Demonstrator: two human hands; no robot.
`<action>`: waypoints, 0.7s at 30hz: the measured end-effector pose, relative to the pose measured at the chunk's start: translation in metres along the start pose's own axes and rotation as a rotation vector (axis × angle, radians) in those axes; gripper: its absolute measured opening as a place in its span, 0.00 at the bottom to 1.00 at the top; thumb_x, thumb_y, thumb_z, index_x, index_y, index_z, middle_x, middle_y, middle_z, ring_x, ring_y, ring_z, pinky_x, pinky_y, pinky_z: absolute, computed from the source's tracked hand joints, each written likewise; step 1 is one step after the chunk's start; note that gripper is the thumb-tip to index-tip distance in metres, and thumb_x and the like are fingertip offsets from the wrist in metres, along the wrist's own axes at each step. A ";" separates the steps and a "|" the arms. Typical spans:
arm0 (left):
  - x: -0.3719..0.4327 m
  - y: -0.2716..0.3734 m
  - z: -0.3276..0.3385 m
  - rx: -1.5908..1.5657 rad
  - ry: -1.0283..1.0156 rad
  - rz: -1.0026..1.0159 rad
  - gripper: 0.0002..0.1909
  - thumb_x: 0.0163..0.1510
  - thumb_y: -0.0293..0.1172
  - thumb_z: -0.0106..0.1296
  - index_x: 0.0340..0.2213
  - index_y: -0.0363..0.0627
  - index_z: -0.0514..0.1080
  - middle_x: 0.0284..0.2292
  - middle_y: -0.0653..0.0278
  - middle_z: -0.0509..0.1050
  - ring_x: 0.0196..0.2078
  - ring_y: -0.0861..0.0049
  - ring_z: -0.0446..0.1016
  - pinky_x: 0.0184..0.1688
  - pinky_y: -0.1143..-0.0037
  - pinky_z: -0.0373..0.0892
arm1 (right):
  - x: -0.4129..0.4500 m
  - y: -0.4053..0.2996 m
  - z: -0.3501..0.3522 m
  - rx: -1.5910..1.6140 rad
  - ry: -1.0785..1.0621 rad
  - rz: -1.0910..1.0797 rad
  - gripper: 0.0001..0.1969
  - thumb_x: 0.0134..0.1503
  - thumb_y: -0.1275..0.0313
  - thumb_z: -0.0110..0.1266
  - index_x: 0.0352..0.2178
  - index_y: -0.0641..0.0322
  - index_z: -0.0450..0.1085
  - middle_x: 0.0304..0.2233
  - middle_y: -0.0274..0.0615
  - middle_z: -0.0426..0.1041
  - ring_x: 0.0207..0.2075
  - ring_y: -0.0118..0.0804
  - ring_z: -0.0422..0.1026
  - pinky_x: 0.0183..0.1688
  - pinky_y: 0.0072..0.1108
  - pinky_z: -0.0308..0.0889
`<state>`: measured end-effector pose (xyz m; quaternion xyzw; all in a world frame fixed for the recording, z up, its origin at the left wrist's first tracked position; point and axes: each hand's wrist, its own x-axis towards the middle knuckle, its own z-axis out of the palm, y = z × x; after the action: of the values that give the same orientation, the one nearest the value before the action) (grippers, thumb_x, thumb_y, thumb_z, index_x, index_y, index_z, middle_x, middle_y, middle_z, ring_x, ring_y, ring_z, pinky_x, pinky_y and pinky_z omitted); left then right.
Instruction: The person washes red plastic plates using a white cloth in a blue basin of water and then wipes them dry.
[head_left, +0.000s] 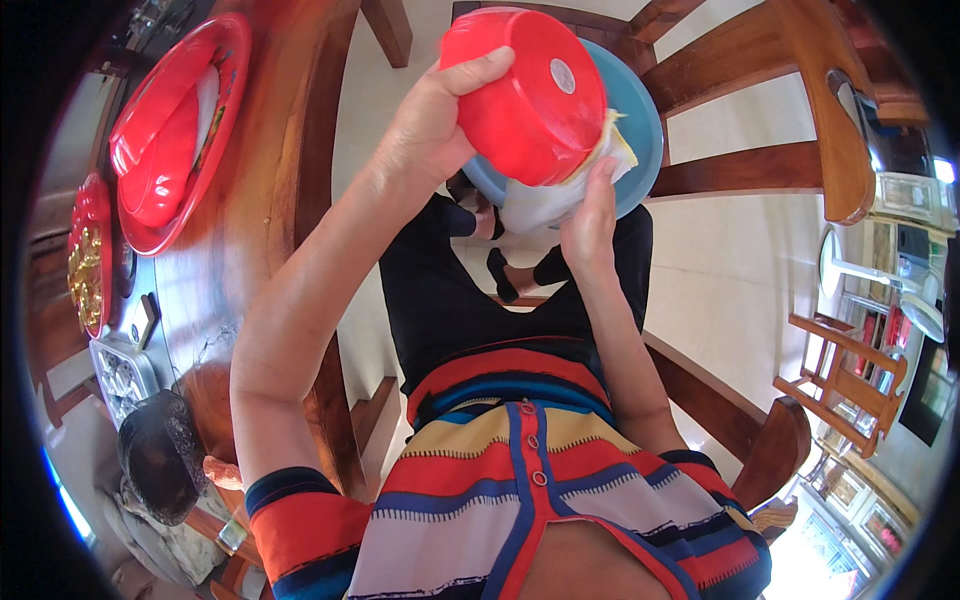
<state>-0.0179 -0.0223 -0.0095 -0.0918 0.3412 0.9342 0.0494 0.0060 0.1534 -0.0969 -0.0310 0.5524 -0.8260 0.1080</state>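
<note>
My left hand (450, 112) grips a glossy red plastic container (517, 97) by its side, thumb across the outer wall. The container is tilted, and a round pale sticker (562, 76) shows on its flat face. In my right hand (591, 206) is a white cloth (544, 202) with a yellow edge, pressed to the container's lower right rim. Behind and below them is a light blue basin (637, 142), partly hidden by the container and the cloth. Whether the basin holds anything cannot be seen.
On the wooden table (262, 187) at left, a red tray (231, 161) bears red plastic pieces (161, 169). Farther along are a red dish with gold-coloured items (88, 277) and a clear box (124, 375). Wooden chair rails (739, 171) stand at right.
</note>
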 end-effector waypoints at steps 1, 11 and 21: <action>-0.002 0.000 0.006 0.081 0.031 0.015 0.24 0.49 0.31 0.54 0.47 0.37 0.62 0.41 0.58 0.70 0.45 0.68 0.70 0.49 0.68 0.66 | -0.001 0.001 0.000 -0.005 -0.001 0.002 0.30 0.62 0.51 0.27 0.56 0.64 0.47 0.57 0.43 0.53 0.57 0.36 0.54 0.58 0.29 0.49; -0.015 -0.013 0.010 0.720 -0.194 -0.084 0.17 0.42 0.25 0.55 0.38 0.38 0.70 0.30 0.64 0.74 0.34 0.79 0.71 0.40 0.76 0.67 | -0.009 -0.061 0.025 -0.092 -0.092 -0.309 0.33 0.60 0.50 0.35 0.53 0.71 0.50 0.51 0.45 0.58 0.51 0.35 0.60 0.52 0.24 0.54; -0.034 -0.018 0.030 1.018 -0.458 -0.172 0.17 0.38 0.28 0.56 0.33 0.36 0.71 0.25 0.63 0.73 0.28 0.78 0.70 0.36 0.78 0.67 | 0.030 -0.093 0.001 -0.422 0.026 -0.100 0.22 0.58 0.60 0.44 0.46 0.69 0.63 0.41 0.41 0.69 0.40 0.27 0.68 0.41 0.18 0.64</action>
<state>0.0140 0.0098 0.0089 0.1211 0.7205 0.6406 0.2362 -0.0365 0.1805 -0.0128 -0.0696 0.7122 -0.6966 0.0510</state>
